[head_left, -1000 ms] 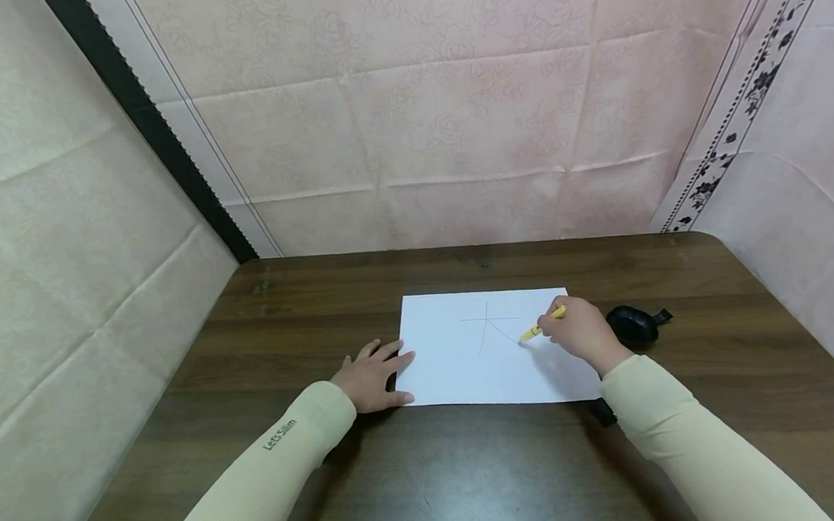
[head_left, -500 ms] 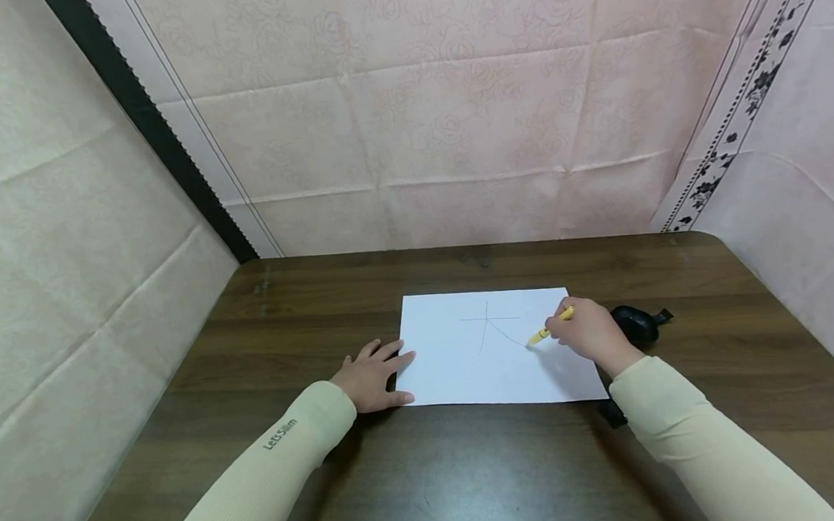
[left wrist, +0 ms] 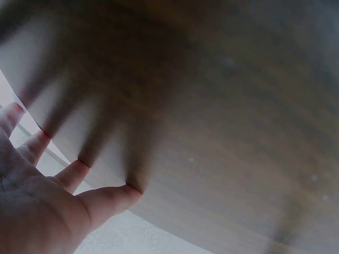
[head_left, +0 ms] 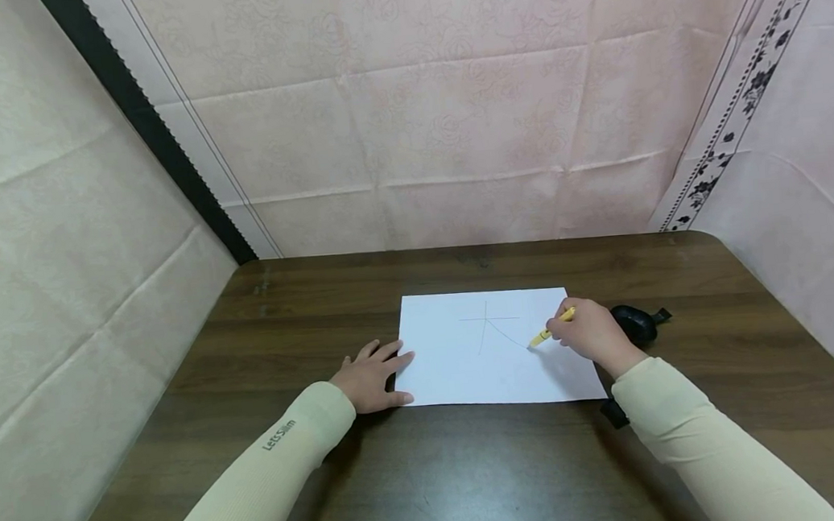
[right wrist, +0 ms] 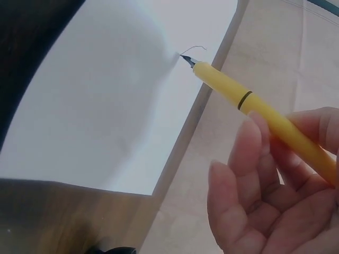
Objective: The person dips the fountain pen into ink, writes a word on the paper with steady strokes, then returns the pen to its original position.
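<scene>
A sheet of white paper (head_left: 454, 379) lies on the wooden table, with thin dark lines crossing near its top and one slanting line running down to the right. My right hand (head_left: 596, 333) pinches a yellow fountain pen (head_left: 544, 337). In the right wrist view the fountain pen (right wrist: 265, 114) has its metal nib on the paper (right wrist: 100, 95) at the end of a thin curved stroke. My left hand (head_left: 373, 376) rests with spread fingers on the paper's left edge. The left wrist view shows the left hand (left wrist: 47, 196) from its palm side, fingertips touching down.
The brown wooden table (head_left: 304, 301) extends around the sheet. A black rounded object (head_left: 634, 326) with a short strap sits beside the right wrist, and a smaller black piece (head_left: 614, 414) shows below it. Pale patterned cloth (head_left: 466, 128) hangs behind and on both sides.
The right hand and fountain pen have shifted slightly right and down, lengthening the slanting line. Over the last half second they barely move. The left hand and paper stay in place.
</scene>
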A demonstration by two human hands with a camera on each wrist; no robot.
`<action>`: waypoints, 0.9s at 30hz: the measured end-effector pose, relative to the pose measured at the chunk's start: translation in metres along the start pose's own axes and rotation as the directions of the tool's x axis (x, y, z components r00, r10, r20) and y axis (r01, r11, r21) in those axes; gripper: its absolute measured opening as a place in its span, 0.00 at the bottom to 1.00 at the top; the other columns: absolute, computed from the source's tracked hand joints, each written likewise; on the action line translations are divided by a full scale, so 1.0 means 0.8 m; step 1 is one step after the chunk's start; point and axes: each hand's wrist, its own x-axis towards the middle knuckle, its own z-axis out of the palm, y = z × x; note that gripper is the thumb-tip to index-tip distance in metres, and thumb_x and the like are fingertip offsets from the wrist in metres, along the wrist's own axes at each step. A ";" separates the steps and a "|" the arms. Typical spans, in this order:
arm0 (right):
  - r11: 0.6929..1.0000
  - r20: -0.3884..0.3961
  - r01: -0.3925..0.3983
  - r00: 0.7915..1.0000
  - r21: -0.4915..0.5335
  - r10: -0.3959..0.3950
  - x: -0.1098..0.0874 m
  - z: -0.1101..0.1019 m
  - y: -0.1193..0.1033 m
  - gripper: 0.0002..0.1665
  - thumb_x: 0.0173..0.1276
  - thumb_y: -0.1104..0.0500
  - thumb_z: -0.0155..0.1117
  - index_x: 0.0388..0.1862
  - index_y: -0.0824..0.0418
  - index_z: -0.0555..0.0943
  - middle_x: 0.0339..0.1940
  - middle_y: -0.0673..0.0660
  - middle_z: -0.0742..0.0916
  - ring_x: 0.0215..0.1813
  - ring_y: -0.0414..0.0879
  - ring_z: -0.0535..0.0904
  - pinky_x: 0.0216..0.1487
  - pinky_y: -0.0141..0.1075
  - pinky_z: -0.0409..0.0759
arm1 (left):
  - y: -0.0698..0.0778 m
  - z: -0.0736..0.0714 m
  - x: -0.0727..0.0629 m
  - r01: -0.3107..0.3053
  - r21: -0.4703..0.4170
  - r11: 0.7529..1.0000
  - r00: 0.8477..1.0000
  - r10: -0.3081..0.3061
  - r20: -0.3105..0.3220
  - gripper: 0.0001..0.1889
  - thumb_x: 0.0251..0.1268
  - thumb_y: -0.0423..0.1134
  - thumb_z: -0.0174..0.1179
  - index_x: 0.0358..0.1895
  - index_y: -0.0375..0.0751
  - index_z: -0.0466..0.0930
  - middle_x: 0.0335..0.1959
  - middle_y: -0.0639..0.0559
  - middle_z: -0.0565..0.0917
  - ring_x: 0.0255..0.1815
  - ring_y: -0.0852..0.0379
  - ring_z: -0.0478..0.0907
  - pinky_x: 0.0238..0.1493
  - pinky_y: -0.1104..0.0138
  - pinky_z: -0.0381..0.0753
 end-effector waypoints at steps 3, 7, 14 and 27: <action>1.000 -0.008 0.003 1.000 0.001 -0.003 -0.001 0.001 0.001 0.11 0.69 0.57 0.57 0.36 0.65 0.78 0.34 0.61 0.86 0.34 0.50 0.78 0.31 0.36 0.72 | 0.001 -0.001 -0.001 0.002 -0.004 1.000 1.000 -0.002 0.001 0.37 0.64 0.60 0.58 0.75 0.57 0.58 0.77 0.53 0.54 0.77 0.39 0.46 0.64 0.32 0.54; 1.000 -0.029 -0.010 1.000 0.023 0.011 -0.003 0.000 0.001 0.12 0.69 0.56 0.57 0.37 0.65 0.78 0.35 0.61 0.85 0.35 0.50 0.77 0.31 0.36 0.72 | 0.001 -0.001 -0.001 0.000 -0.003 1.000 1.000 0.000 0.001 0.37 0.64 0.60 0.58 0.75 0.57 0.58 0.77 0.53 0.54 0.77 0.39 0.46 0.64 0.32 0.53; 0.996 -0.061 -0.017 0.998 0.082 0.022 -0.005 -0.009 -0.001 0.15 0.70 0.54 0.56 0.42 0.66 0.79 0.40 0.64 0.85 0.39 0.52 0.78 0.36 0.39 0.74 | -0.002 0.002 0.001 -0.004 0.007 1.000 1.000 0.004 0.001 0.38 0.64 0.61 0.57 0.75 0.58 0.57 0.78 0.53 0.53 0.77 0.39 0.46 0.64 0.32 0.53; 0.988 -0.089 -0.011 0.996 0.151 0.025 -0.003 -0.014 0.009 0.15 0.72 0.54 0.55 0.45 0.66 0.78 0.45 0.66 0.83 0.41 0.56 0.77 0.37 0.39 0.72 | -0.005 0.003 0.002 -0.020 -0.006 1.000 1.000 0.020 -0.011 0.37 0.64 0.60 0.58 0.75 0.57 0.58 0.77 0.53 0.54 0.77 0.39 0.47 0.63 0.31 0.54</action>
